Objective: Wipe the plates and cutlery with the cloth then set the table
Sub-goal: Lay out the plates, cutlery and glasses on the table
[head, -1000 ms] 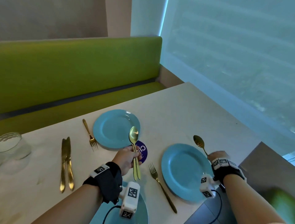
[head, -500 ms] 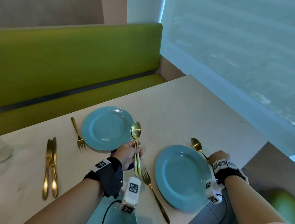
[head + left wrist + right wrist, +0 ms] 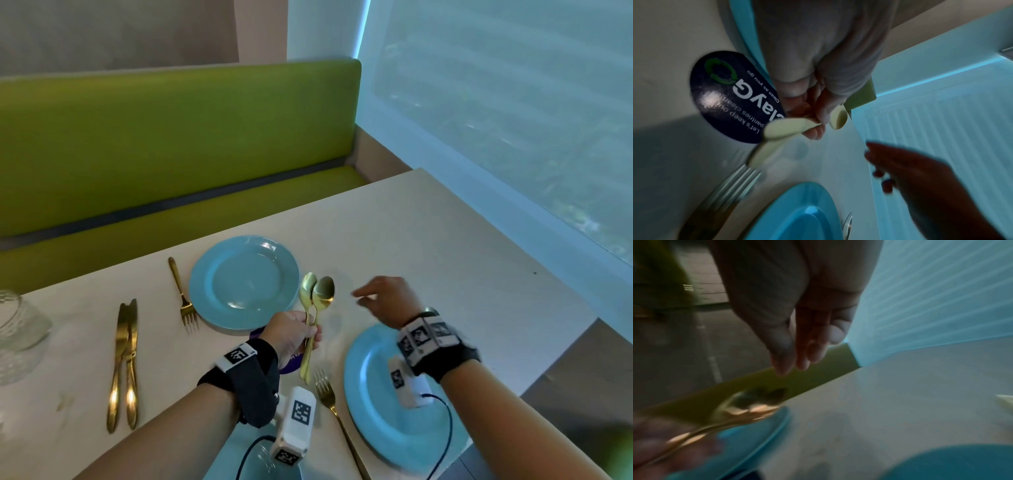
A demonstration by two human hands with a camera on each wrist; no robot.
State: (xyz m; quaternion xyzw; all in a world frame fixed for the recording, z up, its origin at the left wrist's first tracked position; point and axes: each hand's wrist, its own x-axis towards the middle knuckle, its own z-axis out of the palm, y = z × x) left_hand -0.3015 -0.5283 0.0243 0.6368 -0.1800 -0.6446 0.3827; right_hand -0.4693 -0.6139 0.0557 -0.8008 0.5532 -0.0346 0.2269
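Gripping two gold spoons by their handles, the left hand holds them upright above the table — bowls up and side by side, just right of the far plate. Fingers and thumb are curled round the handles; the left wrist view shows the handle ends poking out below the fist, blurred.

Right hand: empty, fingers loose and slightly extended toward the spoon bowls, not touching them. It hovers above the far edge of the near plate. Right wrist view confirms relaxed fingers holding nothing.

Layout on the table:
- far plate, with a fork lying just to its left, tines toward the near side
- near plate at the right, a second fork lying just to its left, tines pointing away
- two knives lying side by side and touching, well left of both plates
- a dark round sticker with a green arrow logo — flat on the table, partly under the left hand
- a clear glass jar at the left edge

A third blue plate edge shows under the left forearm, mostly hidden. Green bench along the far side.
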